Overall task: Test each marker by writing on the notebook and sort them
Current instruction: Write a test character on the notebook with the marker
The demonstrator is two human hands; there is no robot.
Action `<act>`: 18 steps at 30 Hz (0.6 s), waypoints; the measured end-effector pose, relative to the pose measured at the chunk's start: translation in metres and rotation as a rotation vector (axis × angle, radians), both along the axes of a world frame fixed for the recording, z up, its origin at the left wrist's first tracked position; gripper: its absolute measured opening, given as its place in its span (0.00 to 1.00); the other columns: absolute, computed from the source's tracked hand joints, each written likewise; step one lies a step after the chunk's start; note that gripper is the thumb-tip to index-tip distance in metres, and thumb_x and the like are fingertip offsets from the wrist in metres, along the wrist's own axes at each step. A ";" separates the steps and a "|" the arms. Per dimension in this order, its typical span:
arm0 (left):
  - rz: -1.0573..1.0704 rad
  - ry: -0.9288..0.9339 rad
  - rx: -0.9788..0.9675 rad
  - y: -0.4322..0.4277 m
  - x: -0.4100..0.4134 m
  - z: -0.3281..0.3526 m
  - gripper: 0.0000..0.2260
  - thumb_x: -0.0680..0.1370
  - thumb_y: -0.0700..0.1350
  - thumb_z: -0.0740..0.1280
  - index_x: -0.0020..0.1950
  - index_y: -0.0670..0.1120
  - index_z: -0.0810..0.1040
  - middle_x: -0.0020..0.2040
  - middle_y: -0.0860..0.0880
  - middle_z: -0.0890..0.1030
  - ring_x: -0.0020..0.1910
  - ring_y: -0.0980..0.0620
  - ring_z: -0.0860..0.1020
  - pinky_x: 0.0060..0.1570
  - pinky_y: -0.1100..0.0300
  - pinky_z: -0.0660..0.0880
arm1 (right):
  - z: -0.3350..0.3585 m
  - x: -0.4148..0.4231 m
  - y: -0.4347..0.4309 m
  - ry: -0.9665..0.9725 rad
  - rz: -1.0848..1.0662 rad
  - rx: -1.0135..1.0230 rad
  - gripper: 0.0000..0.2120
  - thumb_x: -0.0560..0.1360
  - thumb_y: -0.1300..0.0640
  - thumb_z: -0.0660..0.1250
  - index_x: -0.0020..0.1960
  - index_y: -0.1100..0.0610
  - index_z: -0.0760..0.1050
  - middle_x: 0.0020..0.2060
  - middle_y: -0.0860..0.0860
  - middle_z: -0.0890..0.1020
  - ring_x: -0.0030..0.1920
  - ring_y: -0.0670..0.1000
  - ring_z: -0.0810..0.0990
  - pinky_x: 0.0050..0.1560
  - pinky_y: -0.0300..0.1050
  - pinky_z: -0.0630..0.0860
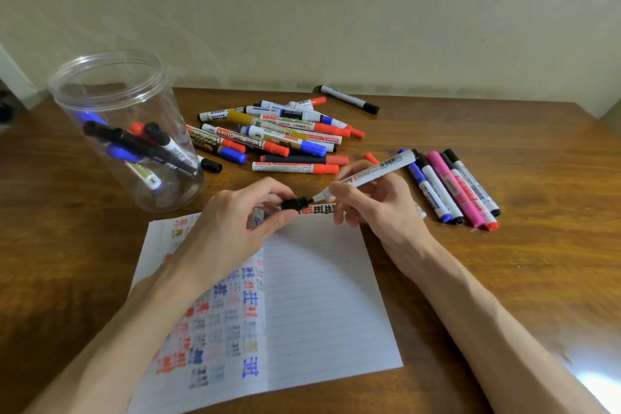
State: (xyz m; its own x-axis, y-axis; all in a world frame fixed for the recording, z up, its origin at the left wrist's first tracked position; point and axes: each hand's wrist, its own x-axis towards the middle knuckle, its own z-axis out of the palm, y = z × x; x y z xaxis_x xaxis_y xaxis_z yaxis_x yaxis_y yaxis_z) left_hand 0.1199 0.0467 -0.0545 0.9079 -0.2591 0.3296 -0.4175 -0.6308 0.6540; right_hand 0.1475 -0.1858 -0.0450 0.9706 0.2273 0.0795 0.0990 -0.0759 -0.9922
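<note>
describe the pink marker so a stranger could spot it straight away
On the wooden table, look right of the notebook to the row of markers lying side by side. The pink marker lies in that row, the only one with a pink barrel and cap.

At the left of the desk [504, 131] the jar [127, 131] stands upright, its mouth open upward, walling off that side. Behind the notebook [319, 296] a pile [279, 134] of markers fills the middle. A loose cap [211, 165] lies in the narrow gap between jar and pile. On the right a row [450, 188] of markers lies side by side, with a red cap [370, 157] between it and the pile. A lone marker [349, 99] lies near the wall. Bare wood runs behind and right of the row, and along both sides of the notebook. The left hand [235, 222], pinching a black cap [295, 203], and the right hand [373, 208], gripping a marker [376, 171], crowd the notebook's far edge. The right page nearer the person lies open.
</note>
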 end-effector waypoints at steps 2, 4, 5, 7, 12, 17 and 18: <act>-0.001 -0.005 -0.003 0.000 0.000 0.000 0.17 0.76 0.59 0.67 0.60 0.53 0.80 0.51 0.65 0.82 0.52 0.67 0.81 0.46 0.66 0.79 | 0.000 -0.001 0.000 -0.013 0.014 -0.003 0.04 0.79 0.58 0.74 0.51 0.59 0.81 0.37 0.57 0.85 0.37 0.55 0.83 0.39 0.48 0.78; -0.003 -0.002 -0.005 0.000 0.000 0.000 0.16 0.76 0.59 0.67 0.60 0.53 0.80 0.52 0.63 0.83 0.53 0.66 0.81 0.47 0.63 0.80 | -0.001 -0.001 0.001 -0.021 0.029 -0.013 0.05 0.79 0.59 0.75 0.52 0.60 0.81 0.38 0.57 0.86 0.37 0.54 0.84 0.38 0.47 0.79; -0.004 -0.001 -0.009 0.000 0.000 -0.001 0.16 0.76 0.58 0.67 0.60 0.53 0.80 0.52 0.63 0.84 0.54 0.66 0.81 0.48 0.64 0.80 | -0.001 -0.001 0.000 -0.025 0.036 -0.018 0.06 0.79 0.59 0.75 0.52 0.60 0.81 0.39 0.57 0.86 0.37 0.54 0.84 0.38 0.47 0.79; -0.004 0.000 -0.018 0.001 0.001 -0.001 0.16 0.76 0.57 0.68 0.61 0.52 0.80 0.52 0.62 0.84 0.53 0.66 0.81 0.46 0.67 0.79 | -0.001 0.000 0.000 -0.029 0.051 -0.015 0.06 0.78 0.58 0.76 0.52 0.60 0.82 0.42 0.55 0.87 0.37 0.54 0.85 0.37 0.47 0.79; -0.009 -0.004 -0.007 0.000 0.001 -0.001 0.14 0.77 0.54 0.69 0.61 0.52 0.80 0.50 0.64 0.83 0.51 0.64 0.81 0.43 0.71 0.76 | -0.002 -0.001 -0.002 -0.021 0.108 0.006 0.09 0.76 0.58 0.77 0.53 0.61 0.84 0.46 0.54 0.86 0.38 0.54 0.84 0.35 0.47 0.78; -0.014 -0.021 0.003 0.001 0.001 -0.002 0.16 0.77 0.55 0.67 0.62 0.52 0.81 0.51 0.64 0.82 0.52 0.64 0.81 0.44 0.68 0.77 | -0.005 -0.001 -0.004 0.035 0.131 0.011 0.14 0.73 0.55 0.78 0.56 0.59 0.85 0.46 0.57 0.86 0.37 0.50 0.79 0.35 0.44 0.75; -0.016 -0.031 0.019 0.001 0.001 -0.002 0.16 0.77 0.55 0.67 0.62 0.52 0.81 0.51 0.64 0.81 0.51 0.64 0.80 0.44 0.68 0.77 | -0.004 -0.001 -0.004 0.055 0.138 0.023 0.14 0.73 0.55 0.78 0.56 0.58 0.85 0.45 0.58 0.86 0.37 0.51 0.79 0.35 0.44 0.75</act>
State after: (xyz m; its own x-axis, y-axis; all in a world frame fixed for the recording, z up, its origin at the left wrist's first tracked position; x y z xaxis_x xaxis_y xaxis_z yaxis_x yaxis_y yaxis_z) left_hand 0.1209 0.0479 -0.0568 0.8928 -0.2803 0.3525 -0.4478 -0.6360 0.6285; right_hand 0.1467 -0.1900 -0.0490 0.9332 0.3578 0.0338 0.0525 -0.0428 -0.9977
